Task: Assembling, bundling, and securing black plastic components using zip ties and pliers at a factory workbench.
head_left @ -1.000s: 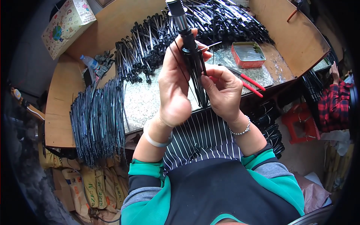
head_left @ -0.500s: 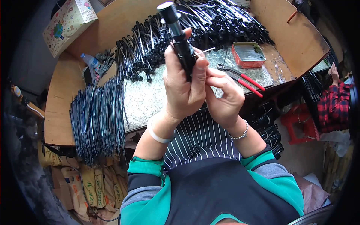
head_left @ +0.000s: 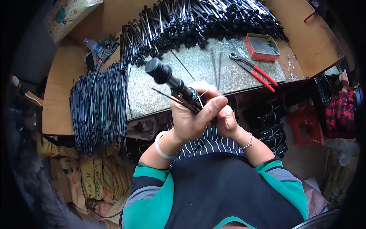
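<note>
**Apparently midway: one dark rod bundle in hand, its white strip loose-ended**

The bundle is held tilted above the front edge of the stone-topped table, its thick capped end pointed up and to the left. It is clasped firmly by the left hand, with the thumb pressed across it. The right hand is tucked close beneath that thumb with its fingers curled; whether anything is pinched there cannot be told.

As far as can be judged, the rods have been gathered, but the strip does not look finished, since its ends are left sticking out. Beyond, a large heap of similar black-and-silver pieces is spread along the back; whether those are done or waiting cannot be told. A thick stack of thin dark rods is laid at the left, its ends hung over the front edge.

Bare tabletop is left between the heap and the front edge. On the right, that room is narrowed by red-handled pliers, whose handles are pointed toward the edge, and by an orange-red tin. The sides are bounded by a left wooden panel and a right wooden panel.
</note>
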{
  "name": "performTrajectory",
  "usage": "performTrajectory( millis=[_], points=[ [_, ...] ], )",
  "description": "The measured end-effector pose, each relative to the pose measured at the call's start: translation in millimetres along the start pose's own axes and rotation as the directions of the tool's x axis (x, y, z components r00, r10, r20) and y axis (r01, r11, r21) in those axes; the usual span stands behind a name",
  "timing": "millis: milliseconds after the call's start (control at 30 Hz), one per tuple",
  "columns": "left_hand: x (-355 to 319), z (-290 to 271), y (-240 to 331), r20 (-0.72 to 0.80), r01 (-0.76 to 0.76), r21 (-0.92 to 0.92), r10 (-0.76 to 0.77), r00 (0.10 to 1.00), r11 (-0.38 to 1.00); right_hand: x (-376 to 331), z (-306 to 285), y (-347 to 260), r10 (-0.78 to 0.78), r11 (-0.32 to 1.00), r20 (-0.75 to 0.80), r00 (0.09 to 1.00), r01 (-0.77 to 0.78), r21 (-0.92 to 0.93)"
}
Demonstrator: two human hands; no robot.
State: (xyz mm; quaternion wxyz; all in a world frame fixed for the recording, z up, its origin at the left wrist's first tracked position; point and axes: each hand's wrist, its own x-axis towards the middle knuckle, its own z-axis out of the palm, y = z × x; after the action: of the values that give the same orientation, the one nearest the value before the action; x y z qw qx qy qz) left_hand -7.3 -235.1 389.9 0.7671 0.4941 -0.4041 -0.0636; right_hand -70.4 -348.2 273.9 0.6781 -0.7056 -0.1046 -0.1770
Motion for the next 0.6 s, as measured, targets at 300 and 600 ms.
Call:
performTrajectory(
  millis=[300,600],
  points=[
    [-28,6,-29,-0.106,-0.083,0.324,0.124,0.987,0.942,32,-6,-89,-0.577,0.535,-0.059,0.814,0.323,-0.781],
    [-33,-29,-22,-0.269,0.297,0.147,-0.251,0.930,0.943,24,-104,-43,-0.340,0.257,-0.148,0.929,-0.060,-0.965]
  ],
)
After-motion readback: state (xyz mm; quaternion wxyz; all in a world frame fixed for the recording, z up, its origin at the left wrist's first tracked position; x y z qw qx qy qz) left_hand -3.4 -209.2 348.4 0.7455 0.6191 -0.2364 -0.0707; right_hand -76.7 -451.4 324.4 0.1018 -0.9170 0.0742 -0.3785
